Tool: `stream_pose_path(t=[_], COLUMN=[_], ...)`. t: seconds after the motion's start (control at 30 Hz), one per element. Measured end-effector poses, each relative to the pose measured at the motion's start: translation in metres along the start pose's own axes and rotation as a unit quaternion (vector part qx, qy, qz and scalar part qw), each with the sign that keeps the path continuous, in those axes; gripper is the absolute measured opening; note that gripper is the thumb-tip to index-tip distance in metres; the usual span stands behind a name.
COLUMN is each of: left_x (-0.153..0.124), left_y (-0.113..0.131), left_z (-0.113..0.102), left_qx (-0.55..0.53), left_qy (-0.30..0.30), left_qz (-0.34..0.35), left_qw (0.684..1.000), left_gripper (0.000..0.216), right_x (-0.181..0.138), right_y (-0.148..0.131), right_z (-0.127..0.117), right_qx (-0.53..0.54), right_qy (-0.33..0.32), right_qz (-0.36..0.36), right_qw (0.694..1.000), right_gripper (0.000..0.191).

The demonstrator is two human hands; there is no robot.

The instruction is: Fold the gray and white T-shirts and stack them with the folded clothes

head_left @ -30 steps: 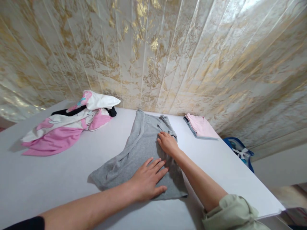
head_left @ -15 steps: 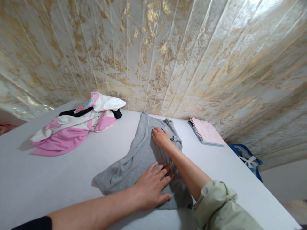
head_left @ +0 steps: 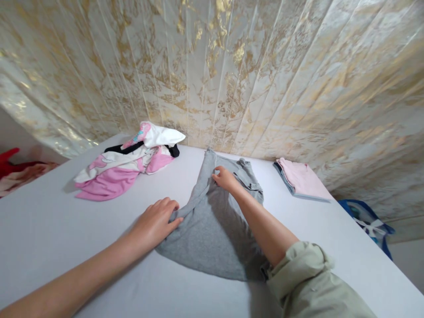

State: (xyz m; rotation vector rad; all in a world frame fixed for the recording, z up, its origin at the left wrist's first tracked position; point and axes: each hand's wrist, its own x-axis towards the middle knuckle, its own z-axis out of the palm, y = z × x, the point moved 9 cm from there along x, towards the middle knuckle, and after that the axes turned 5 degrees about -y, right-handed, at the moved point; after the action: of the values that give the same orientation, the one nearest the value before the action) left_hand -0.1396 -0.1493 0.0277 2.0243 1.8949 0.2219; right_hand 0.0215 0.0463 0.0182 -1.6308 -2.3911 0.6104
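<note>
A grey shirt (head_left: 212, 234) lies partly folded on the white table, its wide end towards me and its narrow end near the wall. On its left edge, my left hand (head_left: 160, 223) has thumb and fingers closed over the cloth. Farther up, my right hand (head_left: 225, 179) pinches a fold of the same shirt near its far end. The right forearm passes over the right part of the shirt and hides some of it. Bunched cloth with small dark marks shows along the right edge.
A loose heap of pink, white and black clothes (head_left: 114, 176) lies at the back left. Folded pink and grey clothes (head_left: 303, 179) sit at the back right. Beyond the right table edge is a blue bag (head_left: 367, 223). A gold-patterned curtain (head_left: 212, 79) hangs behind the white table (head_left: 126, 278).
My left hand has moved from lying spread on the shirt to its left edge and closed there. The lower left corner has been drawn inward. My right hand now pinches the cloth. The view shifted slightly.
</note>
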Motion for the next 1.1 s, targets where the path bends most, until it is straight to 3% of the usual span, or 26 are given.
stream_pose_path(t=[0.17,0.37,0.47,0.63,0.73,0.83,0.97,1.1], left_x=[-0.008,-0.013,-0.016,-0.024,-0.030,-0.036,-0.043,-0.049], left_y=[-0.008,-0.017,-0.021,-0.021,-0.002,0.037,0.089,0.104], left_z=[0.006,0.011,0.012,-0.006,-0.020,-0.020,0.022,0.059], left_qx=[-0.072,-0.235,-0.250,-0.240,-0.226,-0.198,-0.113,-0.029], left_qy=[0.008,-0.055,-0.076,-0.021,0.019,0.029,-0.045,-0.105], left_qz=[-0.003,-0.056,-0.057,-0.067,-0.053,0.006,0.093,0.121], left_qw=[0.997,0.969,0.964,0.968,0.972,0.980,0.988,0.987], left_gripper=[0.014,0.023,0.021,0.018,0.016,0.014,0.023,0.030], right_x=[0.011,0.020,0.020,0.022,0.024,0.023,0.013,0.002], right_y=[-0.008,-0.002,0.002,-0.001,-0.005,-0.004,0.008,0.018], right_z=[0.009,0.010,0.015,0.025,0.022,0.010,-0.002,0.000], right_qx=[0.033,0.101,0.141,0.207,0.228,0.229,0.204,0.165], right_qy=[0.006,0.020,0.023,0.024,0.034,0.058,0.085,0.079], right_qz=[0.002,0.016,0.023,0.024,0.018,0.006,-0.005,-0.018], right_qw=[0.999,0.995,0.989,0.978,0.973,0.972,0.975,0.983], right_gripper=[0.058,0.052,0.048,0.049,0.047,0.042,0.042,0.038])
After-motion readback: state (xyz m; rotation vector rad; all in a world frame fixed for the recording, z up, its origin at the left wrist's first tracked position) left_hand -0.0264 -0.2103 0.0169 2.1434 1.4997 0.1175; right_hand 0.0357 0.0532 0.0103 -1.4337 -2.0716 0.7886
